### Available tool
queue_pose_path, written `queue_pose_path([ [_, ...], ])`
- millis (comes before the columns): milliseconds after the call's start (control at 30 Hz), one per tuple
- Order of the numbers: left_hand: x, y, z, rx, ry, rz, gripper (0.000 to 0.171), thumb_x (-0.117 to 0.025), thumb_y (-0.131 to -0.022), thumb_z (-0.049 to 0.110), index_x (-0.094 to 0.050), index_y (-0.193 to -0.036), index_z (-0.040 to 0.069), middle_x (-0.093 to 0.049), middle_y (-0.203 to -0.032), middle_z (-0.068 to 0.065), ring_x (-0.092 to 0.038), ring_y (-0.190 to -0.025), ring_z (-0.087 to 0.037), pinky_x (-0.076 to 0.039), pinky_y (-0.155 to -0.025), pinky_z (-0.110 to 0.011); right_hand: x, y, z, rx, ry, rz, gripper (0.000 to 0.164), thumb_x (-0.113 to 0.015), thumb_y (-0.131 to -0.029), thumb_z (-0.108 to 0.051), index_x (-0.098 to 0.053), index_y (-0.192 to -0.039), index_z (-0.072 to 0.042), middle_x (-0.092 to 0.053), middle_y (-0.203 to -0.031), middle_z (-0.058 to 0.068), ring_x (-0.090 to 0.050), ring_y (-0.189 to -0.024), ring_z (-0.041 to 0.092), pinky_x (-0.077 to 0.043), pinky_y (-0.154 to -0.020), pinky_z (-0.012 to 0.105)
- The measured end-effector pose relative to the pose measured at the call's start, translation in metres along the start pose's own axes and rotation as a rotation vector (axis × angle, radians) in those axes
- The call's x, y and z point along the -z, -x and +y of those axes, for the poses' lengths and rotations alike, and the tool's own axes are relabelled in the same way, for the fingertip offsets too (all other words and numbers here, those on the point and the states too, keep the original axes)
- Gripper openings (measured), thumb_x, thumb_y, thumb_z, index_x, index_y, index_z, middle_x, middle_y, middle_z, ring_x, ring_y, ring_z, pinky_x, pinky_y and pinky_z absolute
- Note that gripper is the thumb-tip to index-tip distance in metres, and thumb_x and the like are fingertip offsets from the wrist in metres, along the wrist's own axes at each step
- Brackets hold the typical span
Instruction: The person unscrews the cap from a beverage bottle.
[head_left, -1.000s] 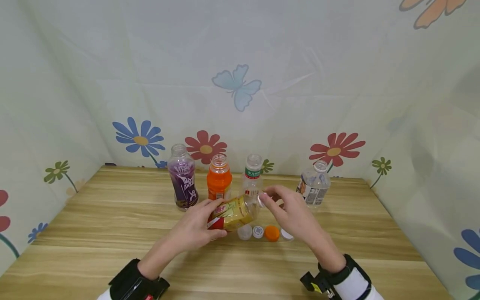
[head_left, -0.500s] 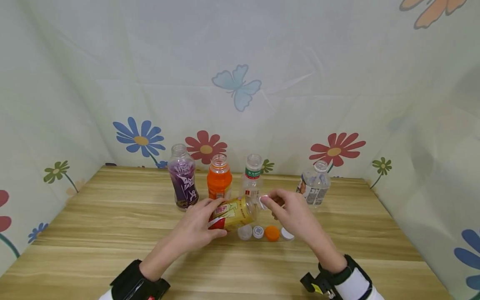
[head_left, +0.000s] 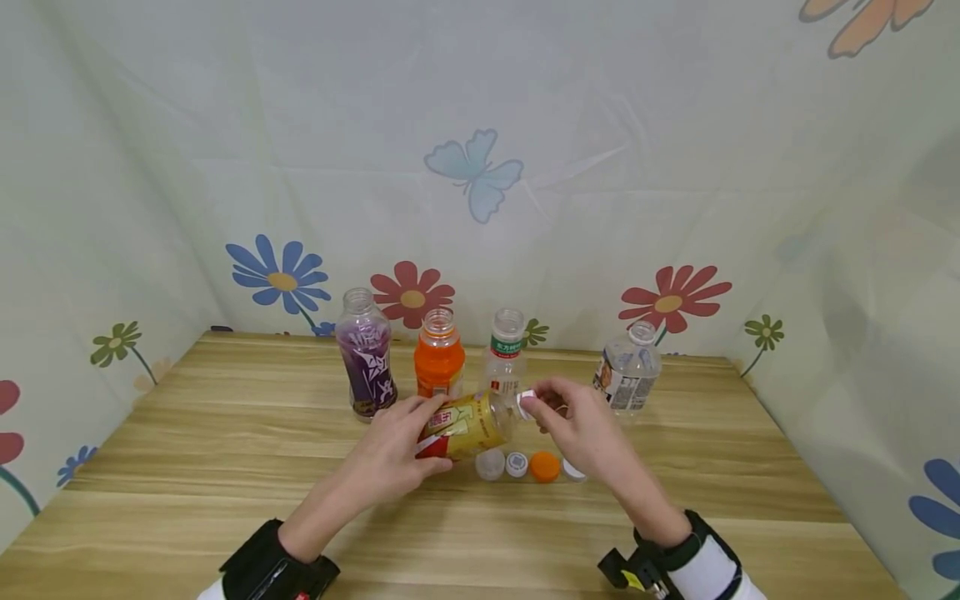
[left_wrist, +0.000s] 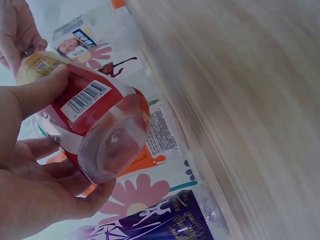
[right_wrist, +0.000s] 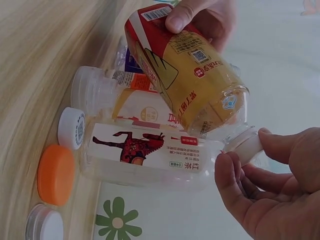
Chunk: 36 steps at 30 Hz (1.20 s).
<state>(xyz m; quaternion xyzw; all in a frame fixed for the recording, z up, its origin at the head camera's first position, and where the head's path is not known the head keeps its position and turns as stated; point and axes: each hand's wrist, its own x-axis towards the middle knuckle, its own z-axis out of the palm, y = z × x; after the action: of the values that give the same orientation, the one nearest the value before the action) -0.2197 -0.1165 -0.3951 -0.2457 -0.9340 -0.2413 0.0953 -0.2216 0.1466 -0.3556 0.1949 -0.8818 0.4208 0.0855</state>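
Note:
My left hand grips a clear plastic bottle with a yellow and red label, fingers and thumb around its body. The bottle leans over sideways above the table, its neck toward the right. At the neck, my right hand pinches a white cap between thumb and fingers, right at the bottle's mouth. The left wrist view shows the bottle's clear base and a barcode on the red part of the label. Behind the held bottle stands an uncapped clear bottle with a green band, partly covered.
A purple bottle and an orange bottle stand uncapped at the back left. Another clear bottle stands at the back right. In front lie a translucent cap, a small white cap, an orange cap and a white cap.
The right fingers have shifted slightly down and around the white cap, which shows more between them now. The left hand and the bottle have stayed nearly in place.

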Motion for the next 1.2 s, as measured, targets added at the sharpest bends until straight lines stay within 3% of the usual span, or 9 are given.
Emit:
queue_pose_path([
  [167,0.000,0.000,-0.001,0.008,0.026,-0.012,0.076,-0.087,-0.076,0.030,-0.052,-0.140,0.010,-0.057,-0.124,-0.006,-0.056,-0.109,-0.022,-0.041,-0.096,-0.044,0.001,0.000,0.000,0.058,0.002,0.007,0.015,-0.067,-0.095,-0.011,-0.067,-0.109,-0.004,-0.062,-0.088,-0.002,-0.061,-0.080,0.020,-0.051,-0.069,0.023],
  [367,-0.001,0.001,-0.003,0.002,0.078,-0.031,0.074,-0.086,-0.077,0.029,-0.052,-0.140,0.009,-0.057,-0.123,-0.005,-0.056,-0.105,-0.020,-0.043,-0.094,-0.038,0.004,0.001,-0.002,0.114,-0.010,0.000,0.022,-0.070,-0.091,-0.005,-0.066,-0.112,-0.002,-0.062,-0.097,-0.001,-0.061,-0.090,0.021,-0.052,-0.073,0.025],
  [733,0.000,0.000,-0.003,0.025,0.111,-0.047,0.074,-0.085,-0.078,0.029,-0.051,-0.141,0.010,-0.057,-0.122,-0.002,-0.055,-0.104,-0.017,-0.044,-0.092,-0.036,0.006,-0.001,0.001,0.163,-0.146,-0.033,0.026,-0.070,-0.088,0.004,-0.065,-0.114,-0.001,-0.062,-0.107,0.002,-0.061,-0.100,0.027,-0.050,-0.082,0.024],
  [1067,0.001,0.000,-0.002,0.020,0.177,-0.061,0.076,-0.085,-0.079,0.030,-0.049,-0.142,0.009,-0.056,-0.123,-0.001,-0.054,-0.103,-0.015,-0.044,-0.091,-0.035,0.011,0.000,-0.002,0.186,-0.141,-0.050,0.033,-0.071,-0.089,-0.001,-0.063,-0.121,-0.004,-0.061,-0.112,-0.004,-0.060,-0.102,0.021,-0.052,-0.080,0.027],
  [1200,0.000,-0.001,-0.003,0.026,0.185,-0.057,0.076,-0.085,-0.078,0.030,-0.050,-0.142,0.010,-0.057,-0.122,0.001,-0.054,-0.103,-0.015,-0.045,-0.090,-0.034,0.012,0.000,-0.003,0.165,-0.115,-0.034,0.039,-0.072,-0.091,-0.011,-0.060,-0.127,-0.003,-0.061,-0.115,-0.003,-0.059,-0.100,0.021,-0.052,-0.078,0.027],
])
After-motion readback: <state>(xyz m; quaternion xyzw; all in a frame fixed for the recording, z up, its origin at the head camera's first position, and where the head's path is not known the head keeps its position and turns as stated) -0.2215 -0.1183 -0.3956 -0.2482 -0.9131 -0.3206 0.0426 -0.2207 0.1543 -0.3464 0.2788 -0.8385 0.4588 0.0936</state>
